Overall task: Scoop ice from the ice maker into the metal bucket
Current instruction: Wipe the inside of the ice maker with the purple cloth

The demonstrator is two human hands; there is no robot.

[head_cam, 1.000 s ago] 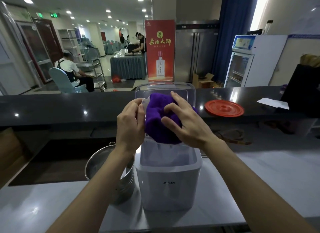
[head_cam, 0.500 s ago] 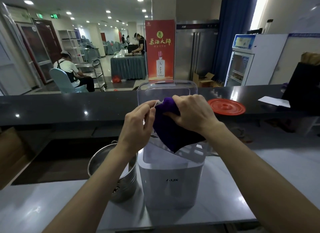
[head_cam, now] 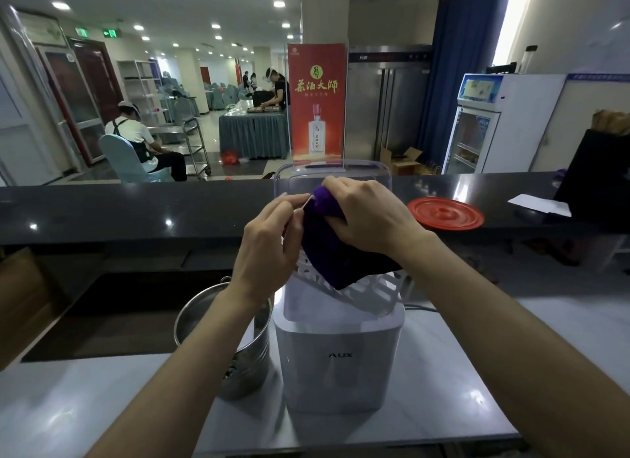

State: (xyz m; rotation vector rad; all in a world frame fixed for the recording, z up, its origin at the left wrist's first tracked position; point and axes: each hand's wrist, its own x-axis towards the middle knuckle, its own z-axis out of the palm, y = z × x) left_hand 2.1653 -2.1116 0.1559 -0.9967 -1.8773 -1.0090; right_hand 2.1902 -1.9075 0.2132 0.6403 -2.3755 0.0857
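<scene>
As the hands (head_cam: 269, 249) (head_cam: 370, 219) grip it, the basket (head_cam: 375, 295) (under cloth (head_cam: 335, 256)) rides higher than before.

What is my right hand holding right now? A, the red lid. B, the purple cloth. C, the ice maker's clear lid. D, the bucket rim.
B: the right hand has its fingers curled round the cloth, which lies against the white basket lifted above the ice maker.
</scene>
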